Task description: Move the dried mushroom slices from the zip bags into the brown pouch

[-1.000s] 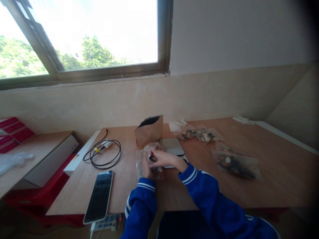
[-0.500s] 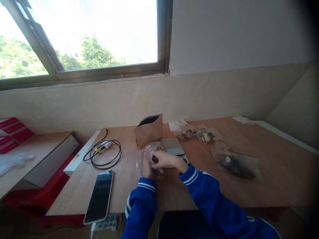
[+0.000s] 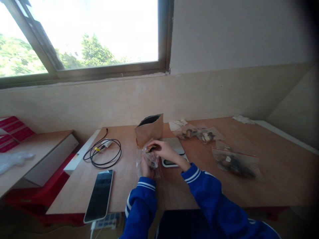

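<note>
My left hand (image 3: 147, 167) grips a clear plastic bag (image 3: 152, 161) low in front of the brown paper pouch (image 3: 149, 131), which stands with its top open. Between the fingers of my right hand (image 3: 163, 150) is a brown dried slice (image 3: 152, 148), held at the mouth of the plastic bag; its exact kind is too small to tell. Beneath my right wrist lies a kitchen scale (image 3: 174, 146) with a metal plate, its display partly showing beside the bag.
Several zip bags of dried pieces (image 3: 208, 135) lie behind and right, with a larger dark-filled zip bag (image 3: 235, 164) nearer. A coiled black cable (image 3: 119, 156) and a phone (image 3: 99, 196) are on the left. White tissue (image 3: 243, 119) lies at the back right.
My right hand has risen slightly out of the plastic bag, and the brown slice in its fingers now shows. More of the scale is uncovered. My left hand stays on the bag.
</note>
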`<act>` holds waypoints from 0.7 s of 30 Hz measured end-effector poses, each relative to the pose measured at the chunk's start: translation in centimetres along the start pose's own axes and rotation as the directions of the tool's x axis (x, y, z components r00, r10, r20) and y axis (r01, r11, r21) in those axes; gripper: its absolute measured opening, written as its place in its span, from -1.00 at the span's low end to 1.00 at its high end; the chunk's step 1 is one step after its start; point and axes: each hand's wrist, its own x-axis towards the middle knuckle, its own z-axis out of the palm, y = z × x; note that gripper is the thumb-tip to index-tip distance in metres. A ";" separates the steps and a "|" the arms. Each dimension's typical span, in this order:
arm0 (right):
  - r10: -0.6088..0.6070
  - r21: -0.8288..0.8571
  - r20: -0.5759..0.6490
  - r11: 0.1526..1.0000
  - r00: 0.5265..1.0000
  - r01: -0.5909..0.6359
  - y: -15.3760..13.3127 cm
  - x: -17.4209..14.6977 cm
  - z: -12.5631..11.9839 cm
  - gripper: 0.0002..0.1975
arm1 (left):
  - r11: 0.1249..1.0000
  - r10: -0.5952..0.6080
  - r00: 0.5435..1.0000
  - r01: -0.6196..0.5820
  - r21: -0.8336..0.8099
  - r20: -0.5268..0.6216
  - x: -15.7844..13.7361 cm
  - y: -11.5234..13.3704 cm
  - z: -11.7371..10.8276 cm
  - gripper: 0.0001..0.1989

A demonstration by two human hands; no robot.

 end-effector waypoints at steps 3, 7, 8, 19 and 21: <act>0.007 0.062 -0.035 0.998 0.999 -0.004 0.5 0.4 -0.2 -0.75 | 0.996 -0.067 0.998 0.067 -0.060 0.002 -0.1 0.2 -0.1 -0.64; 0.006 0.147 -0.129 0.989 0.992 0.013 0.7 1.0 -1.0 -0.76 | 0.995 -0.087 0.996 0.087 -0.050 -0.003 0.1 0.2 -0.5 -0.57; -0.008 0.154 -0.153 0.988 0.988 0.032 0.5 1.3 -1.4 -0.76 | 0.995 -0.093 0.996 0.093 -0.038 0.000 0.2 0.2 -0.7 -0.55; -0.236 0.030 -0.419 0.962 0.877 0.273 -4.6 9.1 -5.8 -0.76 | 0.993 -0.092 0.995 0.088 0.083 0.038 0.2 0.0 -1.2 -0.48; -0.278 -0.026 -0.416 0.955 0.866 0.294 -5.0 10.4 -6.1 -0.78 | 0.993 -0.082 0.996 0.079 0.087 0.037 0.2 0.0 -1.2 -0.49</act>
